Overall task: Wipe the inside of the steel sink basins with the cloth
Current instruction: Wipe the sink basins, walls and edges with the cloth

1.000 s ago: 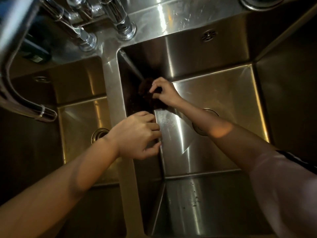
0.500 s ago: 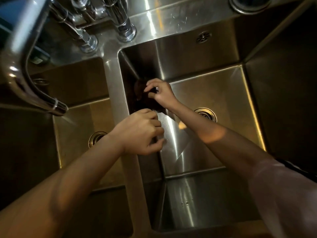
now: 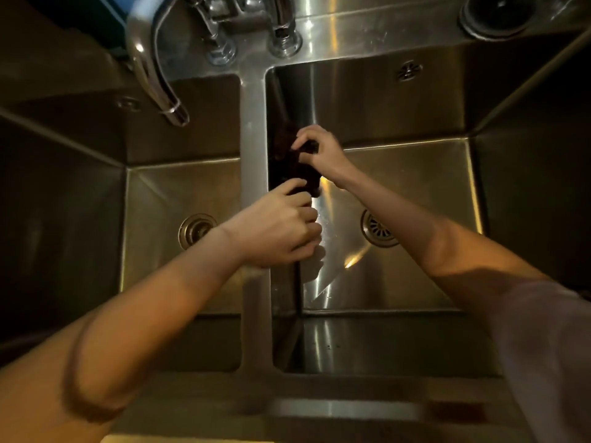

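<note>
Now right hand (image 3: 323,151) is gripping dark cloth (image 3: 295,167) against right basin's (image 3: 415,174) left wall; left hand (image 3: 281,228), fingers curled, is pinching its lower end.

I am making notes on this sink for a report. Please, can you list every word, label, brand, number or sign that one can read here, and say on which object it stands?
None can be read.
Steel sink, faucet, both drains: no lettering shows.
Dark cloth, held by the left hand and right hand: no tag or print visible.
Blue object at the top edge: too blurred to tell.
</note>
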A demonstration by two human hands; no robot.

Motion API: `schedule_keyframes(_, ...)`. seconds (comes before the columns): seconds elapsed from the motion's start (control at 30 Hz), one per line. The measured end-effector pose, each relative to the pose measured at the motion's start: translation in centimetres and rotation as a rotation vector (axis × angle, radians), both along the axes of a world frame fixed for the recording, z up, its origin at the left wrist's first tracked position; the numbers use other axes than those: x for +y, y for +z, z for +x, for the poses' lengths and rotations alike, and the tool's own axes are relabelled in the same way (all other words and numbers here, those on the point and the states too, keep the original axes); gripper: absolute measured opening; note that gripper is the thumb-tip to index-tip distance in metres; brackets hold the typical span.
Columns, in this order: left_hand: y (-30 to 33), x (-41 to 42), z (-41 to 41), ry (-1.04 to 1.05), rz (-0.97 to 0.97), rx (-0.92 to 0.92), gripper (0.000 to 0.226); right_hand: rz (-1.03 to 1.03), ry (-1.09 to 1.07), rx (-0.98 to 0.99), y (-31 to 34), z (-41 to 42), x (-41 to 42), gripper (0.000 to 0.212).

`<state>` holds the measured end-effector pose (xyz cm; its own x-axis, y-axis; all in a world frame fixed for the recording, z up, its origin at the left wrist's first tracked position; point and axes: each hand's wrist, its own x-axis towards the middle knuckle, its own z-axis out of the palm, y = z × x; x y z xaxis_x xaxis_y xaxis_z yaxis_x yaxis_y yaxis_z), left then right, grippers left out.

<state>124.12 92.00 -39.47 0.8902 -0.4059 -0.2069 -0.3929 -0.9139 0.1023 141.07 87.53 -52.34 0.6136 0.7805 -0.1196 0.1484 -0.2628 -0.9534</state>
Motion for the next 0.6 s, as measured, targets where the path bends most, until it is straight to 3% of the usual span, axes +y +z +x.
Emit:
schedule_keyframes(0.3, -1.4, -4.3, -5.7, 0.436, -0.047, -0.076, 0.04, -0.313, -0.068, 0.078, -8.7, -1.1, 0.8, 0.024)
schedule_keyframes(0.43, -2.1, -4.4, -5.9, 0.509, -0.101, -0.146, 0.033, -0.256, -0.056, 0.095, -7.8, -0.8, 0.3, 0.024)
schedule_keyframes(0.6, -2.1, -4.4, -5.9, 0.536, -0.145, -0.193, 0.029, 0.01, 0.028, 0.019, -2.1, -1.5, -1.4, 0.022)
